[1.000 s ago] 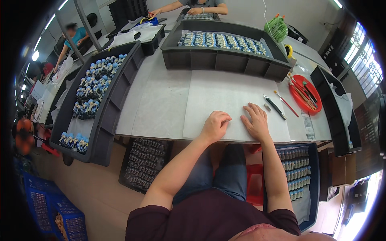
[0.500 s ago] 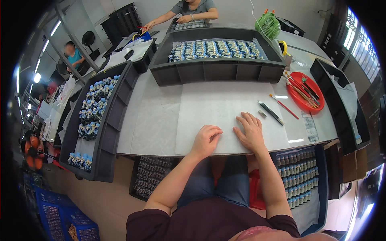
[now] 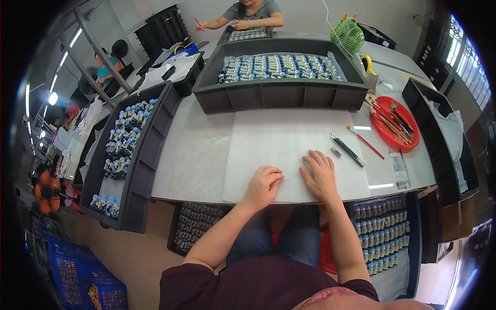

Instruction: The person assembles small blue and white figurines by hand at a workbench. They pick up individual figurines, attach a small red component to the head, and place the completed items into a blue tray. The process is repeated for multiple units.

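My left hand rests on the white sheet near the table's front edge. Its fingers are curled in against the thumb, and nothing shows between them. A short way to its right, my right hand lies palm down with fingers and thumb apart, holding nothing. Just beyond its fingertips is a small grey block, closest to that hand. A black-handled craft knife lies beside the block, and farther right is a red paintbrush. Neither hand touches these tools.
A grey crate of small blue-and-white figures stands at the back; another crate flanks the left. At right are a red dish of brushes and a dark crate. A green fan and a co-worker are beyond.
Both my hands stay in nearly the same place and pose. The whole view has shifted slightly. Across the table, the co-worker's hand with a red stick has lifted from the blue object.
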Motion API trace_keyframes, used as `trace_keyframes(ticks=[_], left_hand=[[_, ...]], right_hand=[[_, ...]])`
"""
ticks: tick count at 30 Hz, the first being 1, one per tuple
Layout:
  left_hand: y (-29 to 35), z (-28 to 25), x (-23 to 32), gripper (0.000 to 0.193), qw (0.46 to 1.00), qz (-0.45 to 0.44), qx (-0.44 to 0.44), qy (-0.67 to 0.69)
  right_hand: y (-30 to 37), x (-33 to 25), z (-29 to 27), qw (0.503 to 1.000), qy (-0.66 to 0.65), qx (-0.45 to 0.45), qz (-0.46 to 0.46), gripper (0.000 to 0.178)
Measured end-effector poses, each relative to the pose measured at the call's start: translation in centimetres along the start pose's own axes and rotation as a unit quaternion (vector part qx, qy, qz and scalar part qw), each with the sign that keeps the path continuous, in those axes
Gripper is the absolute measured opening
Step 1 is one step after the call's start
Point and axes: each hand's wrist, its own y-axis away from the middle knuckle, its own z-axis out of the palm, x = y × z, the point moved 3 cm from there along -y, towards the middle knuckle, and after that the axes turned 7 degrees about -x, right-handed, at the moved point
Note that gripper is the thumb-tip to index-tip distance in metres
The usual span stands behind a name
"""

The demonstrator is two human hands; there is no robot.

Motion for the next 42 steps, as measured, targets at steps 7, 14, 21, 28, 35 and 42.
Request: trace_keyframes(ticks=[7,14,21,28,35,42], left_hand=[[0.3,0.0,1.1,0.014,0.999,-0.011,-0.023,-0.021],[-4.6,7.8,3.6,0.029,0.975,0.107,-0.192,-0.034],[-8.0,14.3,7.4,0.012,0.976,0.182,-0.118,0.007],[-7.4,14.6,6.3,0.008,0.982,0.169,-0.071,0.049],[-7.4,14.0,6.6,0.006,0.982,0.164,-0.090,0.021],[-7.6,14.2,6.5,0.006,0.981,0.173,-0.082,0.024]], right_hand=[[-0.5,0.9,-0.4,0.992,-0.120,0.015,0.035,0.027],[-3.1,-7.7,-6.1,0.963,-0.149,0.218,-0.060,0.032],[-0.8,-29.6,-3.3,0.886,-0.131,0.040,-0.442,0.035],[1.7,-26.0,0.3,0.854,-0.170,-0.094,-0.483,0.029],[0.3,-21.7,1.0,0.905,0.006,-0.101,-0.414,0.031],[0.9,-28.1,0.1,0.848,-0.082,0.018,-0.523,0.029]])
